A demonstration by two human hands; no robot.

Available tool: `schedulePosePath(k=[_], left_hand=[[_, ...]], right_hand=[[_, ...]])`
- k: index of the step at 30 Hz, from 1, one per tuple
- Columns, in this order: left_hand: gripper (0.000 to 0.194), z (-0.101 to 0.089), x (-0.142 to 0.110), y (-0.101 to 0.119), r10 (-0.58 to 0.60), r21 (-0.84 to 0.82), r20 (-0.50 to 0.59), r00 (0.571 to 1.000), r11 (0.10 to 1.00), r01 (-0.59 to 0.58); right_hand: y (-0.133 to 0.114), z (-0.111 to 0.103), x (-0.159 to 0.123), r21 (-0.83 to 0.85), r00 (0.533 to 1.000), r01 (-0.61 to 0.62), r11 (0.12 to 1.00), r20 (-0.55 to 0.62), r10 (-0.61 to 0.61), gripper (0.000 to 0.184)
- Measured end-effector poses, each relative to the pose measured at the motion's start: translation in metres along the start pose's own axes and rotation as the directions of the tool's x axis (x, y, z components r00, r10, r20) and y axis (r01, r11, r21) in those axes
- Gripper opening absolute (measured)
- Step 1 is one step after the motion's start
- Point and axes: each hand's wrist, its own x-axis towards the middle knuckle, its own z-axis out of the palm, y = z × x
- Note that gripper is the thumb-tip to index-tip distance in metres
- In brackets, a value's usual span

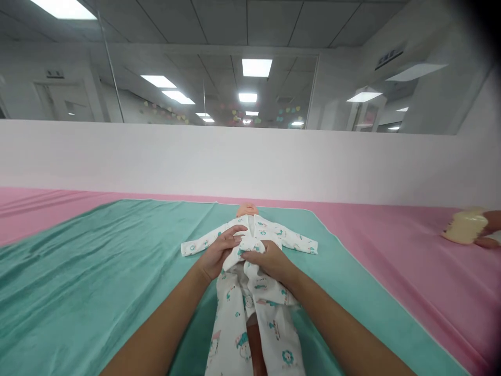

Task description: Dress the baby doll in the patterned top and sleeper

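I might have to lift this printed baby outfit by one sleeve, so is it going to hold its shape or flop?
The outfit would probably flop: its fabric gathers softly between the hands. Folds suggest thin cloth, so the sleeve would likely droop.

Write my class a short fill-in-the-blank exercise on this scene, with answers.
Pink or green, the cloth under the doll is ____.
Of the left hand and right hand, ____ touch the clothes.
Left or right, the container is to the person's ____.

Answers: green; both; right.
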Motion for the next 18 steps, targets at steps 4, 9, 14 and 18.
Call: schedulePosePath(k=[4,9,14,18], left_hand=[[0.031,-0.002,0.002,0.001,-0.012,0.038,0.008,1.0,0.999,0.012],[0.032,0.008,-0.002,0.01,-0.215,0.367,0.073,0.974,0.914,0.174],[0.028,0.016,-0.005,0.012,-0.174,0.549,0.047,0.984,0.827,0.12],[0.03,0.016,-0.002,0.002,-0.031,0.299,-0.083,0.996,0.953,0.054]], right_hand=[[0.014,0.001,-0.004,0.381,0.984,0.003,0.925,-0.164,0.064,0.027],[0.017,-0.012,-0.007,0.59,0.987,-0.015,0.808,-0.121,0.107,0.023],[0.009,-0.013,-0.012,0.511,0.999,0.001,0.86,-0.029,0.016,0.032],[0.012,-0.009,-0.018,0.271,0.966,-0.14,0.952,0.247,0.072,0.029]])
